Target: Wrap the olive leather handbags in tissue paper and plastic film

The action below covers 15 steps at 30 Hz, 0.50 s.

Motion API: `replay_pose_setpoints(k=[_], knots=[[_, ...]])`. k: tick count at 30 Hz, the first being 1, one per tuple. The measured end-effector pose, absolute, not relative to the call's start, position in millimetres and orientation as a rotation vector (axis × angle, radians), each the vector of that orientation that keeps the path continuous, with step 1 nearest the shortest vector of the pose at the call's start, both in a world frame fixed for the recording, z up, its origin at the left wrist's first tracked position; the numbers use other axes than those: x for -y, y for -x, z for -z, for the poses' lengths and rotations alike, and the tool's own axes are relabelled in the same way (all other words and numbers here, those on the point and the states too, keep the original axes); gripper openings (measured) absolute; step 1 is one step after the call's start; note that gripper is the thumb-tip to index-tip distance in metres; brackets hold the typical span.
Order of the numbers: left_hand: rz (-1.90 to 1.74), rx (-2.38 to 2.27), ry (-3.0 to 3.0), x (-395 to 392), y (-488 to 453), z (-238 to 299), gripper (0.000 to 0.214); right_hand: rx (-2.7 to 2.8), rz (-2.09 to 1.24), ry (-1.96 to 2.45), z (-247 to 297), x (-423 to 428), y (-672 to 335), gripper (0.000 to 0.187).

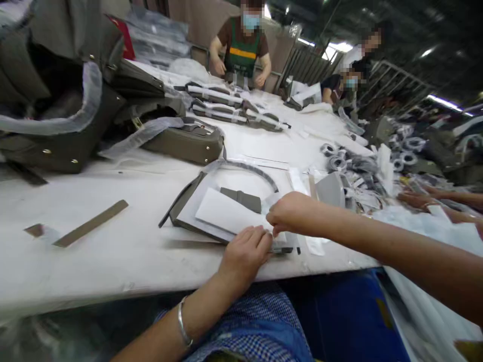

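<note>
A flat grey-brown handbag (184, 206) lies on the table in front of me, its wrapped handle (260, 173) arching away. On it rests a folded white sheet (222, 208), beside a grey-brown strap tab (243, 199). My left hand (247, 251) lies with its fingers over the near edge of the sheet and bag. Close by, my right hand (292, 213) is closed in a pinch at the sheet's right end. What sits between those fingertips is hidden.
Grey-brown bags (181, 143) with wrapped handles stand at left. A loose strip (92, 222) lies on the white table (143, 261). Wrapped bundles (234, 113) lie farther back, near a masked co-worker (241, 50). Rolled straps (337, 161) pile up at right, near another person's hands (418, 198).
</note>
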<state>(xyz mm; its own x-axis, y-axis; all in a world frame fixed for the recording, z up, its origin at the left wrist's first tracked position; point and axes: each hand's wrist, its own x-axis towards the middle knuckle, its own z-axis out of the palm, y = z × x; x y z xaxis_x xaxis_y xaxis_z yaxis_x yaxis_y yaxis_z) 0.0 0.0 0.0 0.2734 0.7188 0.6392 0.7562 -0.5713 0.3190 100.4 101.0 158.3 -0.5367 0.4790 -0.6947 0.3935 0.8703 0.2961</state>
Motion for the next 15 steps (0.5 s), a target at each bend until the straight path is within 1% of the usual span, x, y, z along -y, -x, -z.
replay_pose_setpoints(k=[4,8,10,15], knots=[[1.245,1.397,2.423,2,-3,0,0.023,-2.233,-0.032,-0.621,-150,-119,-100,0.018],[1.245,1.416,2.457,0,-4,-2,0.010,-2.262,0.039,-0.618,-140,-132,-99,0.022],[1.234,1.430,2.473,0,-3,-2,0.009,-2.273,0.049,-0.620,-136,-138,-99,0.026],[1.213,1.446,2.458,-1,-4,-2,0.017,-2.439,0.023,-0.617,-119,-160,-106,0.039]])
